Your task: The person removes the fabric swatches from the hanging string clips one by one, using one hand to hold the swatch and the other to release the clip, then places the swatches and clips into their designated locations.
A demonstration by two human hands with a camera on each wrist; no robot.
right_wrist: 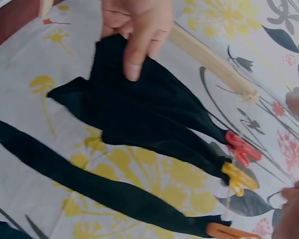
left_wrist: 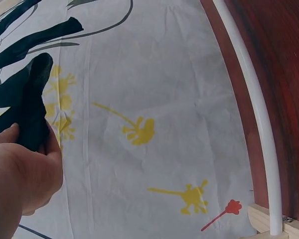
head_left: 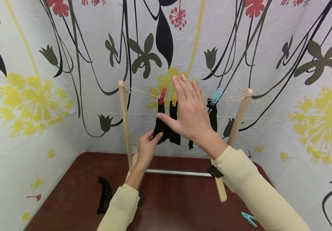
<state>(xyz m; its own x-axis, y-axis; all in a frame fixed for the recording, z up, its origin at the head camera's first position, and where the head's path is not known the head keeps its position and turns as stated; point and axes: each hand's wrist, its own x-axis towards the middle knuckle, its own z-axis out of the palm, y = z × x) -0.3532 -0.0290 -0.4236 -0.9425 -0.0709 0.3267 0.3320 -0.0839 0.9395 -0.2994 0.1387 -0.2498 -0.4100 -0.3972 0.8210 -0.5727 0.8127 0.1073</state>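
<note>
A black cloth piece (head_left: 160, 123) with two narrow upper ends hangs from a string by a red clothespin (head_left: 162, 95) and a yellow clothespin (head_left: 174, 99). My left hand (head_left: 147, 147) pinches its lower left edge, thumb in front and fingers behind. In front of the string my right hand (head_left: 193, 112) is raised, fingers straight and thumb spread, hiding part of the line. A long black strip (right_wrist: 89, 174) hangs beside it from an orange clothespin (right_wrist: 231, 231), seen in the right wrist view. Further right, a light blue clothespin (head_left: 216, 96) holds another black cloth (head_left: 213, 118).
The string runs between a left wooden post (head_left: 124, 122) and a right wooden post (head_left: 239, 115), joined low down by a white rod (head_left: 180, 173). On the dark red table (head_left: 171, 202) lie a black cloth strip (head_left: 105, 195) and a loose blue clothespin (head_left: 249, 219). Behind hangs a flowered curtain (head_left: 96, 106).
</note>
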